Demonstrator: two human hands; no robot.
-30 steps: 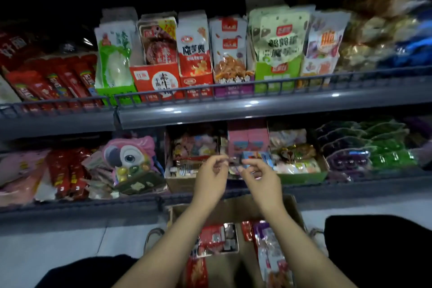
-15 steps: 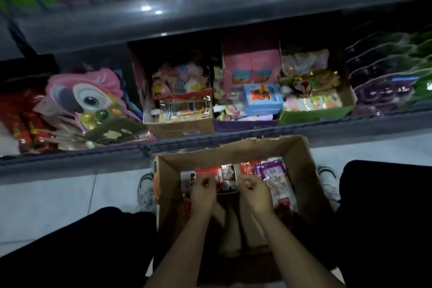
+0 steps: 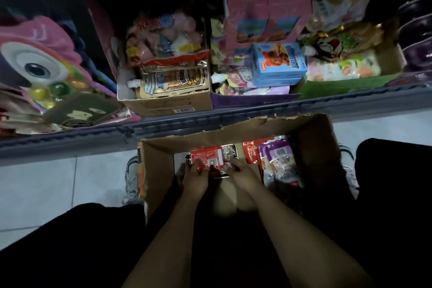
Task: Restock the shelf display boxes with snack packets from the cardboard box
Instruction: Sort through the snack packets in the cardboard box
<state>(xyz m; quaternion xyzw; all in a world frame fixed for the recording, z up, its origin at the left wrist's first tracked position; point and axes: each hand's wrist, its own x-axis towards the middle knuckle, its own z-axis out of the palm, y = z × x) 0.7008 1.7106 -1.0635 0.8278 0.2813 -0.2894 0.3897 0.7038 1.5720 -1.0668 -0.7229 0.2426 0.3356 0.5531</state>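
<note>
Cardboard, brown and torn along its top edges, is forming the open cardboard box (image 3: 315, 147) sitting on the pale tiled floor (image 3: 58, 184) just in front of the bottom shelf (image 3: 233, 114). Inside it, a red snack packet (image 3: 207, 158) with a barcode is lying on a stack toward the left, and purple packets (image 3: 279, 159) with a few more red ones are lying toward the right.

Both forearms are reaching down from the bottom of the head view into the box. The left hand (image 3: 195, 179) and the right hand (image 3: 243, 176) are curling their fingers onto the near edge of the red snack packet, grasping it side by side, knuckles facing up.

On the shelf beyond, a brown display box (image 3: 168, 103), a purple display box (image 3: 252, 99) holding a blue carton (image 3: 279, 63), and a green display box (image 3: 346, 84) are standing side by side.
</note>
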